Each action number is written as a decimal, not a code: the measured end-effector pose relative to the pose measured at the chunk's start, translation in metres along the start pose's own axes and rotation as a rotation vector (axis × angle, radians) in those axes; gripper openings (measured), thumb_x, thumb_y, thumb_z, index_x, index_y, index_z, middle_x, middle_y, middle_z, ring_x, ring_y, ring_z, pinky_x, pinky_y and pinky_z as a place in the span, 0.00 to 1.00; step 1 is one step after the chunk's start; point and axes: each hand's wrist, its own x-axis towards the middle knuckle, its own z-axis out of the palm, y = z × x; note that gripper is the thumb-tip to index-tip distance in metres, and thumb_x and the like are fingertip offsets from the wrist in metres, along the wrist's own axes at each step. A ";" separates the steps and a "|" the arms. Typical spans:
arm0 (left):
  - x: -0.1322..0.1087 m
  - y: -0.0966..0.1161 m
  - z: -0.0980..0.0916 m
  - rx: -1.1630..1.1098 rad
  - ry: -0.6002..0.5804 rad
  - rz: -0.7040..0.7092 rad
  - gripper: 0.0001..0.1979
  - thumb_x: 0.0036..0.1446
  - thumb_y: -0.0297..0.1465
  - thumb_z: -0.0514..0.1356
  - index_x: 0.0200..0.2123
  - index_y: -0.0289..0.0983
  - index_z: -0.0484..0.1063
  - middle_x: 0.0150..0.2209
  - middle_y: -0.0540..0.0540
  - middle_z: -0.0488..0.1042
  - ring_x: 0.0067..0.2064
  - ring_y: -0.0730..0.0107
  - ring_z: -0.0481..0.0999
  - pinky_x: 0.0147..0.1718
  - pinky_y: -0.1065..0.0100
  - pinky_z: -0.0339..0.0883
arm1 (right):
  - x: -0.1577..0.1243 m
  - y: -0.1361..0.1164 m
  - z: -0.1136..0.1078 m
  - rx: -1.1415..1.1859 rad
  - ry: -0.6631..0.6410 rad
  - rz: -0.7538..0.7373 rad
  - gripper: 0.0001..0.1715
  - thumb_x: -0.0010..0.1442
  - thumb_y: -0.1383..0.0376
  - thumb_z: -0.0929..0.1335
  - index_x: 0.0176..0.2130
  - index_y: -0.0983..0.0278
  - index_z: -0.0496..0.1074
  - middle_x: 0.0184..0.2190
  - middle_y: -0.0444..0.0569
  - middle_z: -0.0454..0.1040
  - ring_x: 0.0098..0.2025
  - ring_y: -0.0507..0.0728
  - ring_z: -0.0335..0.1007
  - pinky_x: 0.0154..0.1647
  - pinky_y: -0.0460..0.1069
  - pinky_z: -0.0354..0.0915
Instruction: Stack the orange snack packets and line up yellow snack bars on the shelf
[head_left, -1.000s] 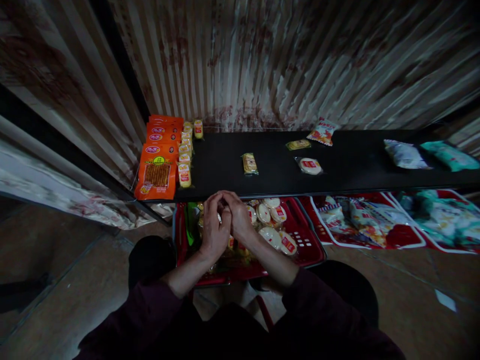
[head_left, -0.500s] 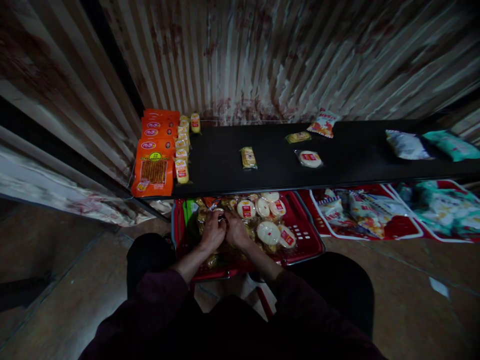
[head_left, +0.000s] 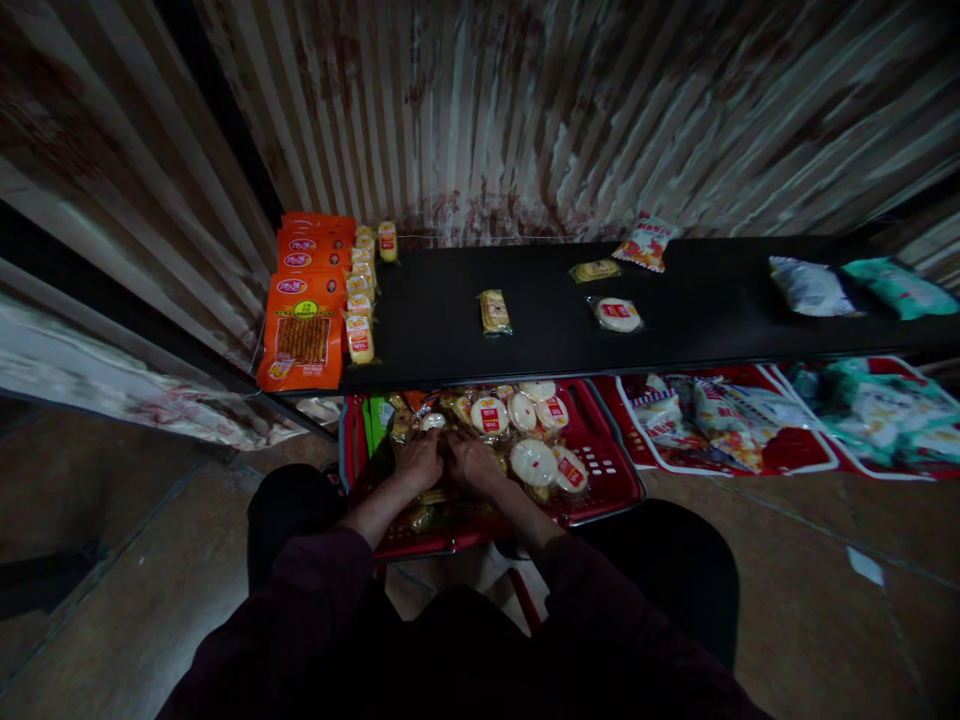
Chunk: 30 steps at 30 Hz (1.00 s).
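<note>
Both hands are down in a red shopping basket (head_left: 615, 487) filled with wrapped snacks. My left hand (head_left: 421, 460) has its fingers bent inward over the packets on the left side. Close beside it, my right hand (head_left: 474, 463) curls its fingers toward the same spot. What the fingertips hold is too dark and covered to make out. A small white wrapped piece (head_left: 432, 422) shows just beyond my left fingers. Round wrapped crackers (head_left: 533, 462) lie to the right of my right hand, and a green packet (head_left: 377, 424) stands at the basket's left.
Above the basket runs a black shelf (head_left: 435, 345). On its left are orange snack bags (head_left: 304, 330) beside a row of small yellow packets (head_left: 360, 340). A yellow packet (head_left: 495, 312), a round cracker (head_left: 617, 314) and a white bag (head_left: 812, 287) lie farther right. More baskets (head_left: 750, 470) stand right.
My hands have drawn slightly apart and my left hand has come a little toward me, uncovering a small white wrapped piece. The whole view has shifted slightly.
</note>
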 end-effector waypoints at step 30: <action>0.020 -0.011 -0.009 -0.913 0.204 -0.192 0.08 0.51 0.30 0.58 0.34 0.36 0.75 0.34 0.47 0.77 0.35 0.72 0.74 0.40 0.70 0.67 | 0.010 0.007 0.007 1.013 0.224 0.295 0.23 0.56 0.58 0.66 0.49 0.65 0.70 0.43 0.51 0.77 0.43 0.56 0.74 0.47 0.52 0.69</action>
